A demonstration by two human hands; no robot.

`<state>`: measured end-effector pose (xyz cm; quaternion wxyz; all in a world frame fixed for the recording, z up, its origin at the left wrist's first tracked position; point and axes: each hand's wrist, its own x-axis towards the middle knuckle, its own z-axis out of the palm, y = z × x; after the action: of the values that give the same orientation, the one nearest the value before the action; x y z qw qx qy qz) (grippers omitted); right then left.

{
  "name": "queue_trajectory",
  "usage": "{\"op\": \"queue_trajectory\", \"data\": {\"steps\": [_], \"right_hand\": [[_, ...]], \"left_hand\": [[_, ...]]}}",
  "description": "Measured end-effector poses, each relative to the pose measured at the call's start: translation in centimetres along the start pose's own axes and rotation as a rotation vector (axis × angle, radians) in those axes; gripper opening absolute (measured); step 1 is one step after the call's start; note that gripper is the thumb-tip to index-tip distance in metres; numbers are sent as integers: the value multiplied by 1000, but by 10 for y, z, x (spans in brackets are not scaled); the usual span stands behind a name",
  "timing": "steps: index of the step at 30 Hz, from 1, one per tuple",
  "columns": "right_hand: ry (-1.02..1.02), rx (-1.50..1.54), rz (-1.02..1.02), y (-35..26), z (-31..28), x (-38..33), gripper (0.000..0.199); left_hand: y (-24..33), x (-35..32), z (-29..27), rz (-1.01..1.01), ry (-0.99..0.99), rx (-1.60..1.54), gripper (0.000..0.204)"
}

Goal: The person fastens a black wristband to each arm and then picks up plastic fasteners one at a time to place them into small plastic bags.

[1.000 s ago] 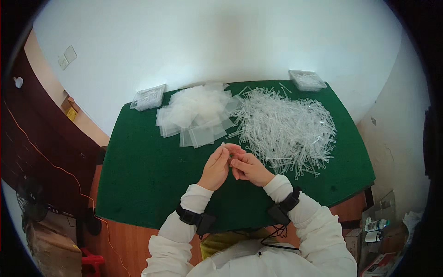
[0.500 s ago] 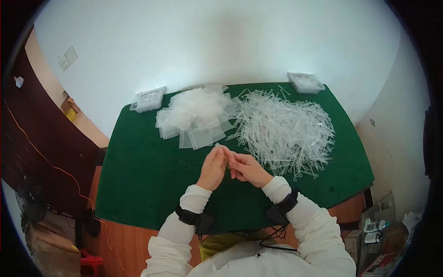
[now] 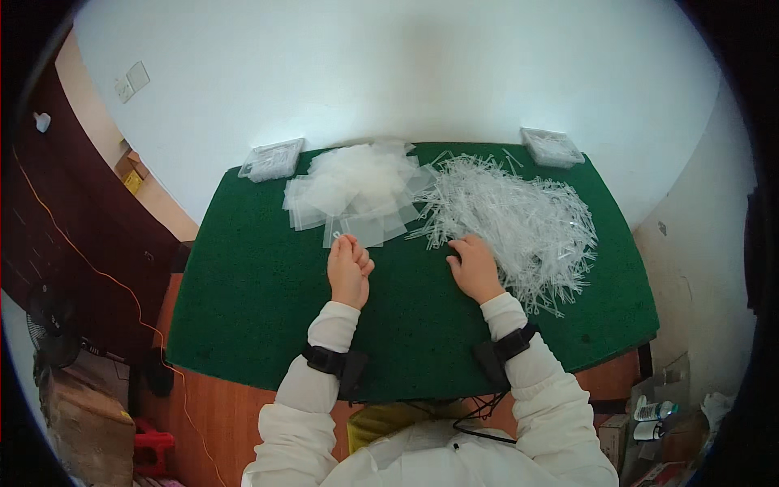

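Where the near edge of the bag heap [image 3: 357, 183] forms the backdrop, a small clear looped piece [image 3: 337, 234] projects from the left hand [image 3: 350, 272], which pinches it at the fingertips, the other fingers curled inward; the rest of the piece is hidden. To the right of the heap, and meeting it, spreads a pile of clear sticks [image 3: 519, 227], some with looped ends. To the right of the heap and nearer the person, the right hand [image 3: 477, 269] is loosely spread, its thumb apart from bent fingers; contact with the sticks cannot be determined. Left of the heap stands one clear container [image 3: 274, 159]; well to its right stands a second container [image 3: 553, 148]. Beneath the heap extends the green tabletop [image 3: 406, 325]; behind it rises a white wall [image 3: 365, 73].
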<state>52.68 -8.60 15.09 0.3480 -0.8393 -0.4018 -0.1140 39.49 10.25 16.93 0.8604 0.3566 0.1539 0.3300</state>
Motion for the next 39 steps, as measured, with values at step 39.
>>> {"op": "queue_trajectory", "data": {"steps": [39], "right_hand": [[79,374,-62,-22,-5,2,9]], "left_hand": [[-2,-12,10,-117,-189,260,25]]}}
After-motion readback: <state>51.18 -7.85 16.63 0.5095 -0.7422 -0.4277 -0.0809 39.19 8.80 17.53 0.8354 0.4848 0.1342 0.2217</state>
